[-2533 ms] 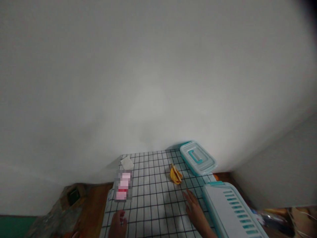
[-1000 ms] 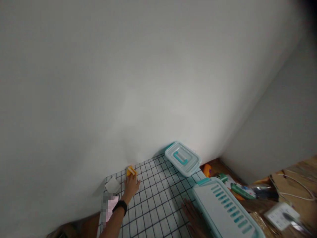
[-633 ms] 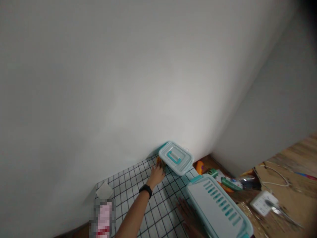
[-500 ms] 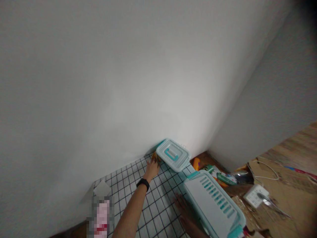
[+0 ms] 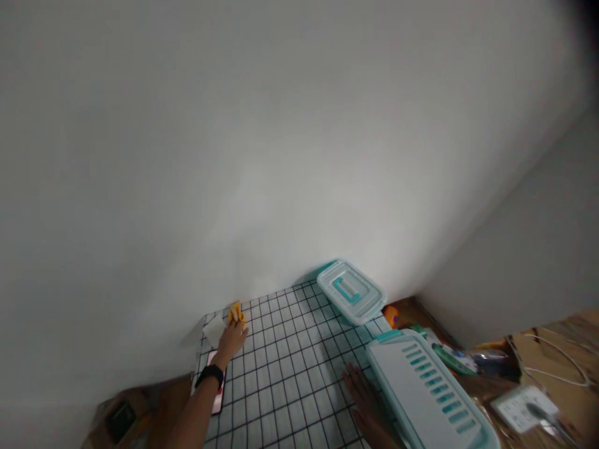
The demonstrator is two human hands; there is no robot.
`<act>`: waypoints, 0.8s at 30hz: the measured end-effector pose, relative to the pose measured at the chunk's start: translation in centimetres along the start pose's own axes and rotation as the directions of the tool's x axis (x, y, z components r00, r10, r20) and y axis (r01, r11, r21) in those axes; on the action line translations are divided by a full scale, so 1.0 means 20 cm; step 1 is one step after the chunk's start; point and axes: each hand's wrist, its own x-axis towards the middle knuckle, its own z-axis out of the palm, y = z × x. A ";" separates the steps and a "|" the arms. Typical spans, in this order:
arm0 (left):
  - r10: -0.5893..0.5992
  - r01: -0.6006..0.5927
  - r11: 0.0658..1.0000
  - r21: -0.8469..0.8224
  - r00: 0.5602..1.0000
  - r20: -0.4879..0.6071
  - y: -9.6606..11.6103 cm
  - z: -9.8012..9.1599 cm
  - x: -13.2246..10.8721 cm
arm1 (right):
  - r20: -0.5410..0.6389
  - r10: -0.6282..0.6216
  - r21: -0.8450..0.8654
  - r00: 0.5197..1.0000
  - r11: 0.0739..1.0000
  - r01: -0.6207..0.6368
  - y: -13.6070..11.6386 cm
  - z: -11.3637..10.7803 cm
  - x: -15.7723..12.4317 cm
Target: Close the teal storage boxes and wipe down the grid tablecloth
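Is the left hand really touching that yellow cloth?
Touching. The head view shows the left hand reaching onto the yellow cloth, covering its near part, with yellow folds showing beyond.

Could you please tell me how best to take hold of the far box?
Probably by the teal handle on its lid, from above and the near side: lid and handle face up, and the wall stands close behind the box.

No text, label, brand, number or sign can be read. The green and white packaging (image 5: 452,360) at the right shows coloured patches too blurred to make out; the small dark marks on the white block (image 5: 517,404) and the purple patch on the orange item (image 5: 389,313) are equally unreadable.
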 end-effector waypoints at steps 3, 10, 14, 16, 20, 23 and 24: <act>-0.004 0.004 1.000 0.001 0.999 -0.041 0.15 0.02 0.00 | -0.001 -0.003 -0.013 1.000 1.000 0.003 0.01 0.02 0.01; 0.259 -0.261 0.965 -0.007 0.959 -0.115 0.71 0.17 -0.36 | -0.005 0.019 -0.002 1.000 1.000 -0.019 0.03 0.06 0.05; 0.276 -0.282 0.959 -0.022 0.951 -0.142 0.66 0.32 -0.55 | -0.002 0.022 0.011 1.000 1.000 -0.022 0.03 0.07 0.04; 0.188 -0.201 0.979 -0.035 0.956 -0.223 0.51 0.35 -0.54 | 0.003 0.017 0.009 1.000 1.000 -0.017 0.03 0.07 0.04; 0.044 -0.060 0.997 -0.054 0.962 -0.270 0.20 0.31 -0.46 | 0.013 -0.002 -0.003 1.000 1.000 0.002 0.02 0.06 0.05; -0.010 -0.008 0.998 -0.055 0.952 -0.307 0.16 0.26 -0.40 | 0.006 -0.011 -0.008 1.000 1.000 0.011 0.02 0.05 0.06; -0.016 -0.002 0.998 -0.056 0.948 -0.317 0.19 0.24 -0.38 | 0.000 -0.012 -0.008 1.000 1.000 0.012 0.01 0.04 0.06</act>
